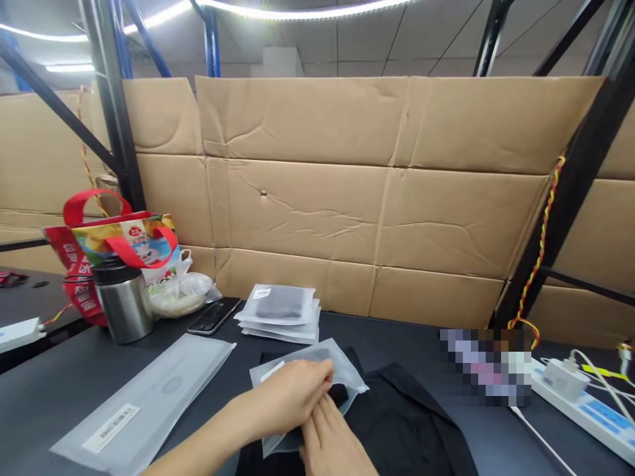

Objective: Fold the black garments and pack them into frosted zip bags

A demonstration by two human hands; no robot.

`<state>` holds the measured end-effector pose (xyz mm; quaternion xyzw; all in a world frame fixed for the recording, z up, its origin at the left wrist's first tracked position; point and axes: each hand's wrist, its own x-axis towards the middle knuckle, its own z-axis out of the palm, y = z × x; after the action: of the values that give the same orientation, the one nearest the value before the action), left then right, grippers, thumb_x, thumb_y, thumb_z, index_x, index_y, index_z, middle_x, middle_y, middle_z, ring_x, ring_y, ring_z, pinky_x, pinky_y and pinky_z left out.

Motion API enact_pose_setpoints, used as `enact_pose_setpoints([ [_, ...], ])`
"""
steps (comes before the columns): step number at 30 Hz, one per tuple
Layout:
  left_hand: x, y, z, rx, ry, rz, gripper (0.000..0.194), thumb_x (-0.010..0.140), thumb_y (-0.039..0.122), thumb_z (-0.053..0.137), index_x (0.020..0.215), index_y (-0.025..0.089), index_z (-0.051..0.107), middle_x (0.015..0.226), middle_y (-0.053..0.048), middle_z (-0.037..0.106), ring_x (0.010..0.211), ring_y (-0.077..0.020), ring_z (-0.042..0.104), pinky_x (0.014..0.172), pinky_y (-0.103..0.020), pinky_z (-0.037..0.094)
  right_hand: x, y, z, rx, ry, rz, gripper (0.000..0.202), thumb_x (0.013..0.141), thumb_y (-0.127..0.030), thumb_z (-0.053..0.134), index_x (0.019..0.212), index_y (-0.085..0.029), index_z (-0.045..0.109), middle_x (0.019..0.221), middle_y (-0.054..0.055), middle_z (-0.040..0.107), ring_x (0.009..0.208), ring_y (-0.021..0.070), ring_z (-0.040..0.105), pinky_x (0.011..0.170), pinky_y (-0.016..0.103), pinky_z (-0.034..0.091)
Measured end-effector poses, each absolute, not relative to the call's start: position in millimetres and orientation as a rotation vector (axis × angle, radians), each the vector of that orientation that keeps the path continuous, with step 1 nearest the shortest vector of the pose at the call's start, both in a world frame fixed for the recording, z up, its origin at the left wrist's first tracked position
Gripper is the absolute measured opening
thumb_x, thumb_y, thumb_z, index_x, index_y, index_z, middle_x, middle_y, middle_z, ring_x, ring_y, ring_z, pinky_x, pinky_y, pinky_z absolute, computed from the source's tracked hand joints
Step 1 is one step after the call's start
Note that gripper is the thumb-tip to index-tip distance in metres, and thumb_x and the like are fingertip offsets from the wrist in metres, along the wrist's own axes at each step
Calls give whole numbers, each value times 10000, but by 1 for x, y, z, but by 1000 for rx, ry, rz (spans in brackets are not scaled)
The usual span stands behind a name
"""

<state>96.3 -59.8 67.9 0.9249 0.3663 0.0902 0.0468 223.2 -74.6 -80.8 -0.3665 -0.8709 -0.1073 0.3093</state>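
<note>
A frosted plastic bag (342, 360) lies in front of me, and some black cloth (339, 395) shows at its opening. My left hand (297, 390) is closed over the bag, its fingers curled at the opening. From below, my right hand (335, 439) meets it, fingers pressed together against the bag and the black cloth; its fingertips are partly hidden under my left hand. A black garment (411, 420) lies spread beneath and to the right of the bag.
Behind the bag is a stack of frosted packets (278, 314). To the left lie a long frosted bag (159, 390) and a phone (215, 316), near a steel bottle (124, 304) and a red carrier bag (82, 277). A power strip (590, 403) is at right; cardboard (307, 218) stands behind.
</note>
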Motion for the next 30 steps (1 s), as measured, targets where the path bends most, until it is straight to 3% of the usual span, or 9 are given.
enact_pose_setpoints([
  [4,98,-61,64,2807,1064,265,224,969,229,354,863,217,551,717,3,638,610,-176,596,516,-242,359,218,-90,-86,-954,-2475,-42,483,865,-290,588,1316,-136,504,1268,138,605,1152,328,564,949,397,501],
  [8,94,-63,60,2786,1070,269,253,979,229,355,863,210,580,761,-3,659,667,-172,618,582,-236,426,224,-92,-47,-967,-2533,165,484,876,-240,571,1330,-104,473,1335,157,541,1226,306,498,1039,404,409],
  [11,74,-62,48,2766,1017,375,259,1001,248,349,1115,223,580,1098,-36,665,1003,-188,615,867,-281,471,246,-96,-12,-782,-2559,251,343,892,-172,522,1234,-168,551,1270,81,596,1168,195,544,1011,262,419],
  [13,59,-61,34,2790,906,380,384,992,236,397,1375,272,412,1394,-33,506,1278,-210,451,1072,-363,353,267,-100,6,-784,-2510,231,275,886,-112,475,1114,-198,604,1115,37,657,1032,141,595,919,200,458],
  [15,46,-61,20,2847,850,327,549,984,194,416,1476,335,218,1535,-4,299,1400,-234,258,1140,-454,233,291,-101,18,-1001,-2431,133,342,827,-54,486,1116,-211,580,1119,45,621,1038,174,562,927,280,451],
  [20,43,-68,11,3012,880,292,583,972,142,427,1461,394,235,1563,4,210,1414,-269,203,1110,-524,263,328,-94,18,-1288,-2433,-30,514,720,36,442,1160,-219,517,1143,69,564,1041,229,534,906,380,437],
  [23,60,-76,21,3036,953,353,475,938,180,510,1379,334,423,1488,-41,386,1358,-287,343,1083,-512,329,331,-88,5,-1320,-2377,52,396,769,32,396,1038,-222,539,1003,41,586,930,200,566,810,322,466],
  [26,93,-82,26,2961,1060,371,208,922,214,531,1117,221,604,1174,-71,623,1091,-251,586,937,-395,489,332,-84,-7,-1282,-2249,178,306,806,18,395,930,-223,536,915,14,580,854,177,569,767,295,468],
  [30,145,-77,20,3034,1080,217,171,921,203,499,1070,149,565,983,-86,645,840,-245,661,690,-335,555,335,-79,-17,-1205,-2118,279,248,823,-9,447,911,-222,537,924,11,581,871,175,568,798,296,463],
])
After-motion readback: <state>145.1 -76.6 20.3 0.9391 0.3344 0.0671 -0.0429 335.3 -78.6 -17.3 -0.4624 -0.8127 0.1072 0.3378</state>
